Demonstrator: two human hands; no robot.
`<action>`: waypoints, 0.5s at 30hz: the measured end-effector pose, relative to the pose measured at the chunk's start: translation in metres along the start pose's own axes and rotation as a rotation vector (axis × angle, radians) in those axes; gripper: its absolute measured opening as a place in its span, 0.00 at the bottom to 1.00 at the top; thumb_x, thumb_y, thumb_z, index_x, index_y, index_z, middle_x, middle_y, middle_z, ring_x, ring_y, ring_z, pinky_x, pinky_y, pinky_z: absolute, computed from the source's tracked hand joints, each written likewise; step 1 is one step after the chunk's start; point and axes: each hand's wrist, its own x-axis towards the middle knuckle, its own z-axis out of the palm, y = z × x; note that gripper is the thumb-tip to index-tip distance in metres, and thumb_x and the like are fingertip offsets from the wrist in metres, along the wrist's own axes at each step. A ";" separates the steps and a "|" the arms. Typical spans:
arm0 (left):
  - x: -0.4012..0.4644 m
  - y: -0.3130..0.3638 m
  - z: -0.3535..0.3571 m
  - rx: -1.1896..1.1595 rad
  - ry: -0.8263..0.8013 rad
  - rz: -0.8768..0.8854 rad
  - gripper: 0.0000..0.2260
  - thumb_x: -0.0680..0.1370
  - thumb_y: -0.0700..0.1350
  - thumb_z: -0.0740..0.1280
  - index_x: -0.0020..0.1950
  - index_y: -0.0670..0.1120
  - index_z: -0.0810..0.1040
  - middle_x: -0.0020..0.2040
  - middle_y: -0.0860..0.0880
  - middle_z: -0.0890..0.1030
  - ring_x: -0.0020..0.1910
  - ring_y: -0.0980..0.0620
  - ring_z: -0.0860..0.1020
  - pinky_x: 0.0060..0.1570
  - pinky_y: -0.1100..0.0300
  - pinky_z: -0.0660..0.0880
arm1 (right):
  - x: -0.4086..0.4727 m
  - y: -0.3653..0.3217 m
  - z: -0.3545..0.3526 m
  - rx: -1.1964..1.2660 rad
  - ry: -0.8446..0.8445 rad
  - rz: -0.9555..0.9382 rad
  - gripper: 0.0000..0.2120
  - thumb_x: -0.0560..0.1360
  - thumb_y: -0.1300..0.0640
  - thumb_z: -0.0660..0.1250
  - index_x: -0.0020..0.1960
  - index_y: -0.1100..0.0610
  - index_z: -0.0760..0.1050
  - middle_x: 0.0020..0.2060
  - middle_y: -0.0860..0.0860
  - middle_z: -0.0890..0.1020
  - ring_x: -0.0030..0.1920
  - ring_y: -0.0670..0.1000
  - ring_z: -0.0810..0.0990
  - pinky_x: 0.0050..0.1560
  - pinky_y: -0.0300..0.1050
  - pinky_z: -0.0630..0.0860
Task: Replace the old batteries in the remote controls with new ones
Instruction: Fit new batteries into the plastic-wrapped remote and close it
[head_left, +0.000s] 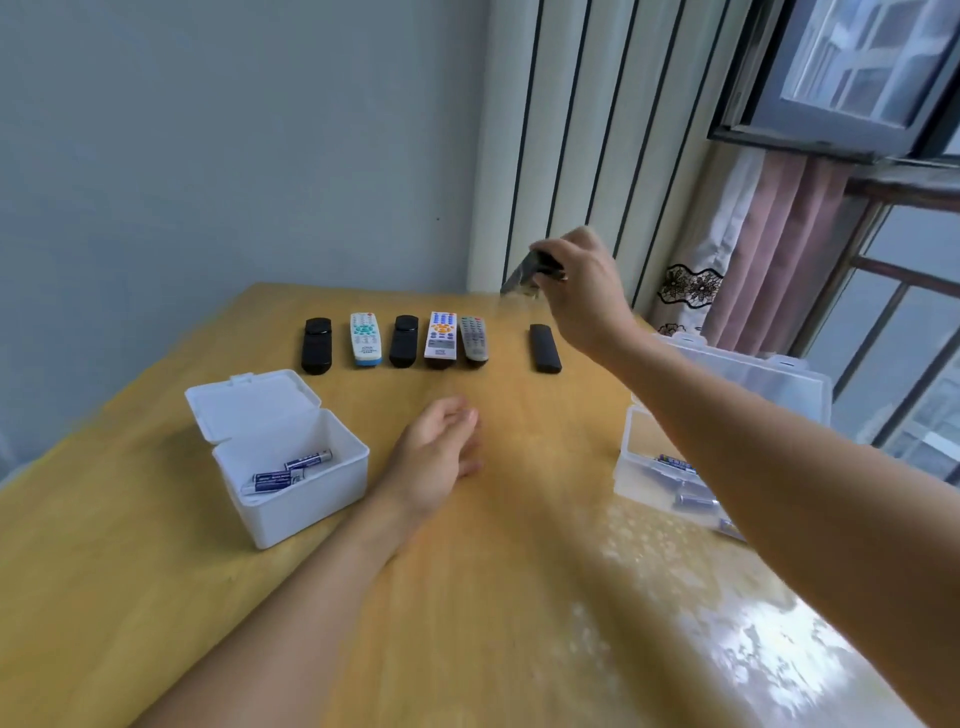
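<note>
So I'm watching the head cam and the right hand (582, 291) is hanging up in the air above the far side of the wooden table (493, 597), fingers curled round a dark remote (530, 270) that's tilted and pretty motion-blurred, so I can't make out much detail on it. The left hand (441, 447) is hovering low over the middle of the table, fingers relaxed and loosely spread, holding nothing.

Six more remotes are lying in a row along the far edge: black (317, 345), white with teal buttons (365, 338), another black one (404, 340), white with orange and blue buttons (441, 336), a grey one (474, 339), then a gap and a slim black one (544, 348) just below the raised hand.

On the left a white lidded box (291, 499) is sitting open with a few blue-labelled batteries (291, 470) inside. On the right a clear plastic box (649, 457) is also open with batteries in it (675, 462), partly hidden behind the right forearm.
</note>
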 end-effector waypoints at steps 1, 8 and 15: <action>0.001 0.000 -0.001 -0.032 -0.005 -0.021 0.11 0.85 0.46 0.61 0.67 0.48 0.74 0.62 0.45 0.79 0.61 0.48 0.79 0.56 0.55 0.80 | 0.001 0.009 0.013 -0.011 -0.025 -0.005 0.14 0.81 0.62 0.65 0.66 0.61 0.77 0.60 0.56 0.75 0.55 0.46 0.70 0.60 0.36 0.67; 0.005 -0.007 -0.002 -0.025 -0.026 0.010 0.08 0.84 0.43 0.62 0.60 0.46 0.78 0.56 0.42 0.81 0.56 0.48 0.81 0.47 0.62 0.82 | 0.011 0.047 0.068 -0.108 -0.182 0.051 0.10 0.79 0.65 0.68 0.60 0.60 0.81 0.57 0.55 0.76 0.52 0.50 0.73 0.56 0.41 0.70; 0.007 -0.014 0.000 0.091 -0.027 0.047 0.08 0.83 0.41 0.63 0.56 0.45 0.82 0.52 0.42 0.84 0.50 0.52 0.82 0.51 0.59 0.81 | 0.004 0.054 0.090 -0.290 -0.466 0.054 0.20 0.71 0.62 0.78 0.61 0.57 0.80 0.55 0.54 0.79 0.52 0.53 0.77 0.48 0.41 0.72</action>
